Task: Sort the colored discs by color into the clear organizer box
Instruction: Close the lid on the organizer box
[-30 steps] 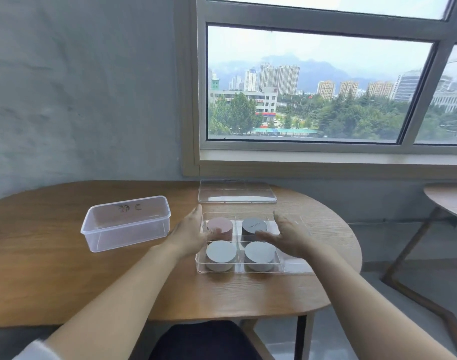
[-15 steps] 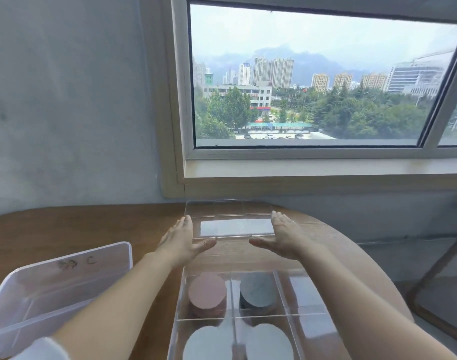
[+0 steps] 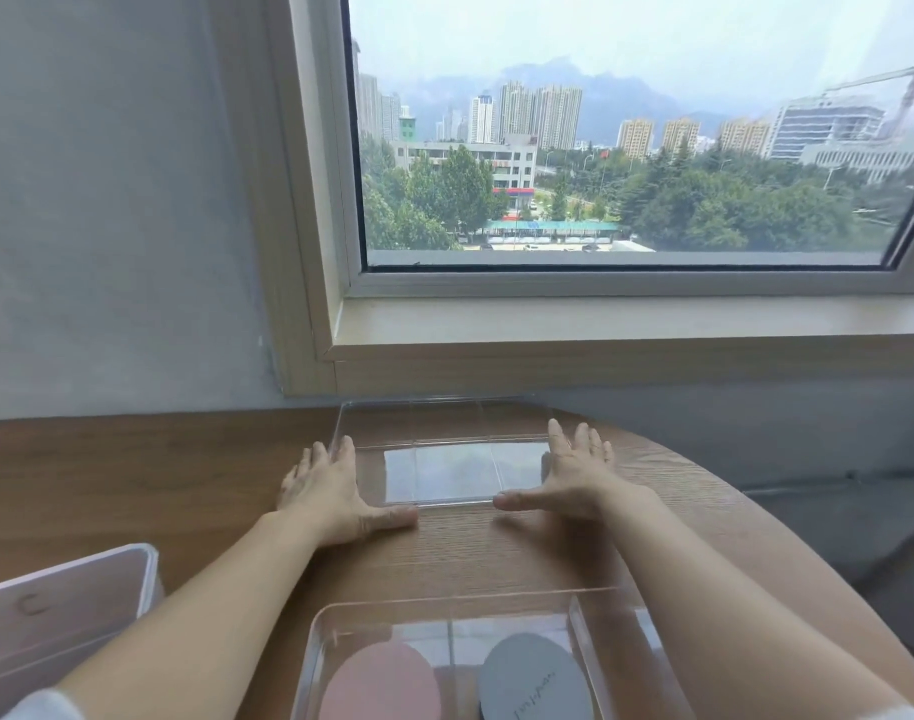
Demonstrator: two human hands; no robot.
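Translucent plastic tub (image 3: 65,631) sits at the lower left. The left hand (image 3: 330,491) and right hand (image 3: 574,475), both spread and grasping nothing, have moved from the organizer box (image 3: 444,662) to its clear lid (image 3: 444,459) at centre; probably sorting is finished. The lid's long axis runs left-right. The box, bottom centre, holds a pink disc (image 3: 382,683) and grey disc (image 3: 532,678).

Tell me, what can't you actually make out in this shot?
- Organizer box: near half cut off by the head view's bottom edge, so only the pink disc and grey disc show.
- Grey disc's writing: too small.
- Left hand, right hand: grip on clear lid unclear.
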